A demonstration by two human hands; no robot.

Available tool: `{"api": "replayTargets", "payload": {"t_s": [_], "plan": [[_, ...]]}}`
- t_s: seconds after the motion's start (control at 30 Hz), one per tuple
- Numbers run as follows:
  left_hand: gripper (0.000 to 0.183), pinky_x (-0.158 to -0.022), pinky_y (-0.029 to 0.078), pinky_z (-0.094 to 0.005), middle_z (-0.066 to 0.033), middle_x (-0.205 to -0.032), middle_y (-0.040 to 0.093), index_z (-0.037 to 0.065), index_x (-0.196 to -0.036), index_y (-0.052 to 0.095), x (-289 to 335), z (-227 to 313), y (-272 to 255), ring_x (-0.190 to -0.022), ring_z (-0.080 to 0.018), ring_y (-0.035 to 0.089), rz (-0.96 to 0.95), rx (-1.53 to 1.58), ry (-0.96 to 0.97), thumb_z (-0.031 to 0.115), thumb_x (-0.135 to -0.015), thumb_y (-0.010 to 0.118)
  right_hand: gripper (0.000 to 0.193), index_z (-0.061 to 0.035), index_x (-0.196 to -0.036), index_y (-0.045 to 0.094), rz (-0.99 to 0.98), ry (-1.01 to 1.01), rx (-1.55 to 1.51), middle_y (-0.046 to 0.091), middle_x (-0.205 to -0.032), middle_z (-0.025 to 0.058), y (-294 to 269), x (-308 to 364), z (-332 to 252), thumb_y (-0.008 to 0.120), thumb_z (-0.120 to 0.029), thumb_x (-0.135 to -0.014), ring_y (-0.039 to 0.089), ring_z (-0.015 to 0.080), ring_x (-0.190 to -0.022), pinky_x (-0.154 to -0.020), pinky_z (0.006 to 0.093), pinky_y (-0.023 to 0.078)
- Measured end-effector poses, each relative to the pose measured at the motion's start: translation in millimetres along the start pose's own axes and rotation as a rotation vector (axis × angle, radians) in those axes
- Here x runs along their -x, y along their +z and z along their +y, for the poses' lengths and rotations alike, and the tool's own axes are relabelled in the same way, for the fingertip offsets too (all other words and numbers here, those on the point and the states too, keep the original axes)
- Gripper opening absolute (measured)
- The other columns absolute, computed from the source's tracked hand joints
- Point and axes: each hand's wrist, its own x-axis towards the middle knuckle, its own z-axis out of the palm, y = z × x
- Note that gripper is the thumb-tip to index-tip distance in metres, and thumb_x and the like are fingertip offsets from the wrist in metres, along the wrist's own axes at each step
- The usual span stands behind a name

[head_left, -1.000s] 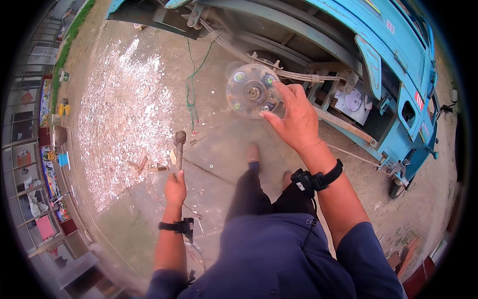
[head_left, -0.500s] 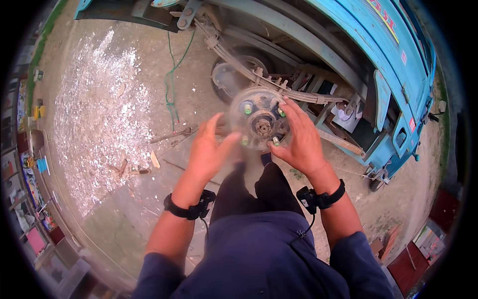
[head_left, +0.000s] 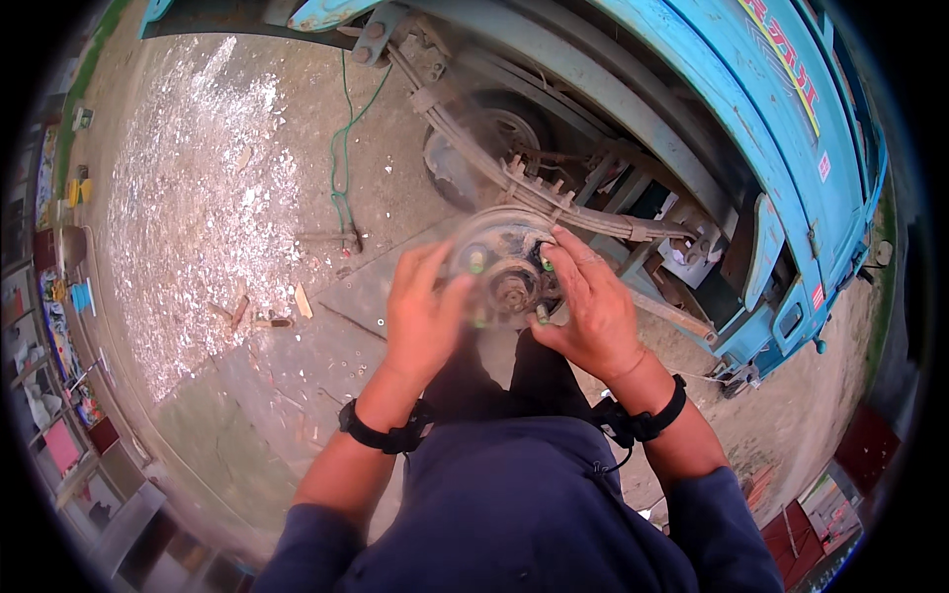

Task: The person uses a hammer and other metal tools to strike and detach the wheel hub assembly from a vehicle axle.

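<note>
A round, rusty brake drum (head_left: 514, 265) with studs tipped in green sits in front of my legs, beneath the truck's leaf spring (head_left: 465, 143). My right hand (head_left: 598, 311) grips its right side, with the fingers at the upper edge and the thumb low by a stud. At the left edge, my left hand (head_left: 423, 306) is blurred by motion, its fingers and thumb around the rim. The drum's left side is smeared too. A hub (head_left: 513, 293) sticks out at its centre. Each wrist wears a black strap with a small device.
A blue truck body (head_left: 732, 89) overhangs the work from the upper right. Behind the spring stands a wheel (head_left: 509, 128). On the ground to the left lie a green cord (head_left: 341, 148), a wood piece (head_left: 302, 300), a thin rod (head_left: 351, 324) and scattered white flakes.
The drum and both hands sit lower in the picture, nearer my body. The view has shifted slightly, and the truck and spring appear a little lower too.
</note>
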Motion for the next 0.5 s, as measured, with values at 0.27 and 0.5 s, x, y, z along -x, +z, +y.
{"api": "replayTargets", "payload": {"t_s": [0.27,0.5], "plan": [[0.037,-0.096,0.047,-0.0377,-0.0174,-0.118,0.059,0.001,-0.124,0.062,-4,9,-8,-0.112,-0.0318,0.059,-0.024,-0.063,0.112,0.005,-0.087,0.067,0.082,-0.0044,-0.132,0.051,-0.046,-0.056,-0.099,0.051,-0.14,0.0195,-2,-6,9,0.084,-0.01,-0.057,0.055,0.0388,-0.123,-0.1,0.0431,0.049],[0.033,-0.096,0.046,-0.0376,-0.0173,-0.116,0.06,0.0,-0.12,0.062,-12,11,-6,-0.108,-0.0317,0.059,0.001,-0.066,0.166,0.004,-0.087,0.068,0.081,-0.006,-0.132,0.05,-0.059,0.045,-0.143,0.046,-0.143,0.0203,3,2,5,0.083,-0.008,-0.059,0.051,0.0396,-0.128,-0.103,0.0442,0.046]]}}
